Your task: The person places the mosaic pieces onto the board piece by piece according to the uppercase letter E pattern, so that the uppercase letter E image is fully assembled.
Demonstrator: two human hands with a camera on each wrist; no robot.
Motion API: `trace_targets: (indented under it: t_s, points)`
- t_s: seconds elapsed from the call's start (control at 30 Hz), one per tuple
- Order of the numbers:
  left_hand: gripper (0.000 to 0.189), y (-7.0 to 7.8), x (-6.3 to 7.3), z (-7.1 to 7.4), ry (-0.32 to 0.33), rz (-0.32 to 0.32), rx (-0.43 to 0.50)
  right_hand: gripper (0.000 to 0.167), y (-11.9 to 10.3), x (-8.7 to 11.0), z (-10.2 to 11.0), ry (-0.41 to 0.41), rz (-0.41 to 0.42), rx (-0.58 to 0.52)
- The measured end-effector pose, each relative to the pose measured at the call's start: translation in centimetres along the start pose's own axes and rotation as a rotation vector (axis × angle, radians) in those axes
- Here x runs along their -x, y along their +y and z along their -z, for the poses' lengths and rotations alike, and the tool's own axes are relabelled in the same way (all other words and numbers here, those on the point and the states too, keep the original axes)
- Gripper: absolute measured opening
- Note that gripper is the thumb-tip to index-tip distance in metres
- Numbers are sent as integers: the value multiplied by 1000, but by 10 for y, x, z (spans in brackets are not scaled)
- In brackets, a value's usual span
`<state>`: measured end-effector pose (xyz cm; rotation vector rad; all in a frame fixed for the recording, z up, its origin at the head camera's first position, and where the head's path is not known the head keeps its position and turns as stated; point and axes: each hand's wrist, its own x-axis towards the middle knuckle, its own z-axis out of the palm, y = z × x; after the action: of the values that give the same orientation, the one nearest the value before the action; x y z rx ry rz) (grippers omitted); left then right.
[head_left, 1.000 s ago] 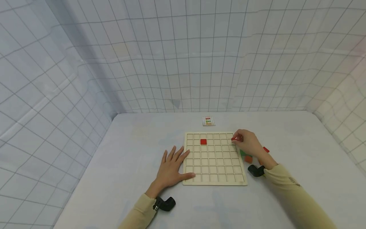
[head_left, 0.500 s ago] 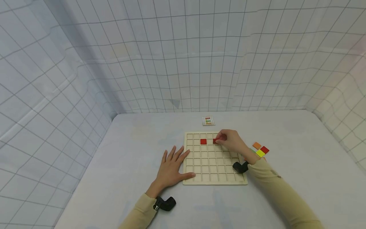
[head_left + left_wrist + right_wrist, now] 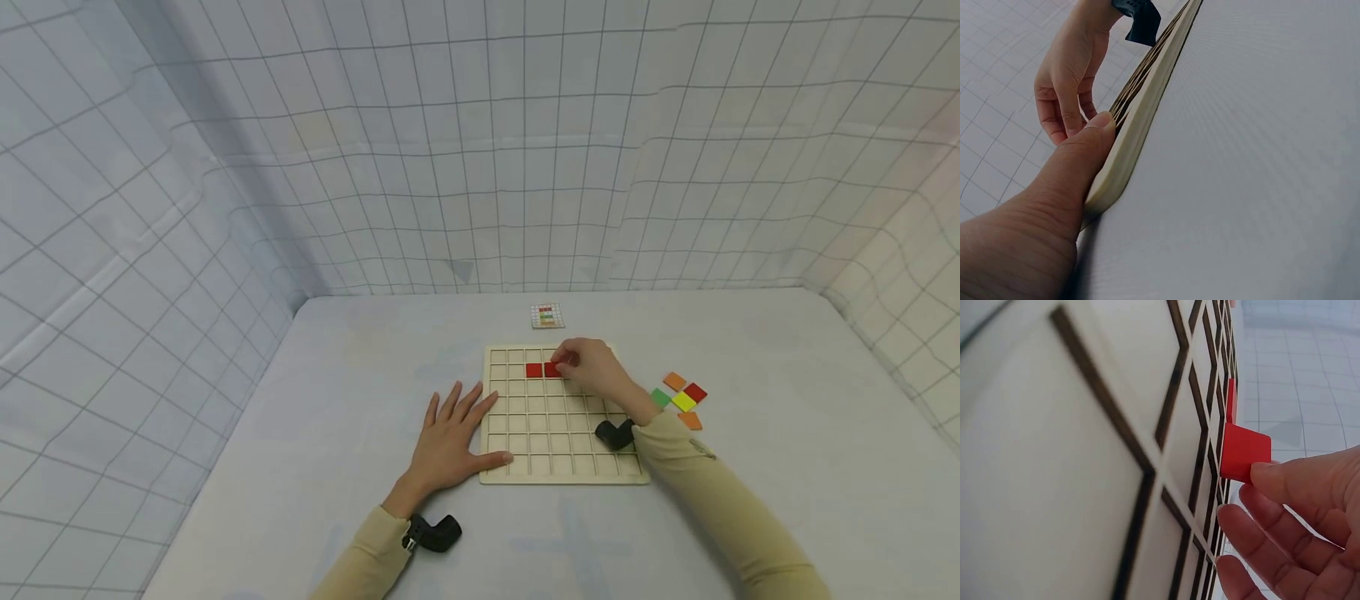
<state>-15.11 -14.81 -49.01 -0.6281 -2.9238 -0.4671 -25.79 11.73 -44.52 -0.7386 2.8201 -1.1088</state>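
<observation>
A pale wooden grid board [image 3: 558, 479] lies on the table. My left hand [image 3: 448, 442] rests with spread fingers along its left edge, the thumb over the front left corner. My right hand [image 3: 596, 367] pinches a red square tile [image 3: 1244, 453] between thumb and forefinger. In the right wrist view that tile is tilted, its lower edge right at the grid. Another red tile [image 3: 533, 370] sits in a cell of the second row from the back, directly left of the pinched one. In the left wrist view, the left thumb [image 3: 1079, 156] lies on the board's rim.
Right of the board lie loose tiles: a green tile [image 3: 660, 398], a yellow tile [image 3: 684, 401], a red tile [image 3: 695, 392], an orange tile [image 3: 674, 381] and a second orange tile [image 3: 690, 421]. A small card [image 3: 547, 316] with a coloured grid pattern lies behind the board.
My right hand has carried the red tile leftward from the board's right edge to the cell beside the placed red tile. The loose tiles have come into view. My left hand stays put.
</observation>
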Motion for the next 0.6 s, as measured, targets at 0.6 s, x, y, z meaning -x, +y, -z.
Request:
trace_targets:
  t_s: [0.6]
  points:
    - [91,1,0,1,27,-25,-8,23,0,9,0,-65,78,168]
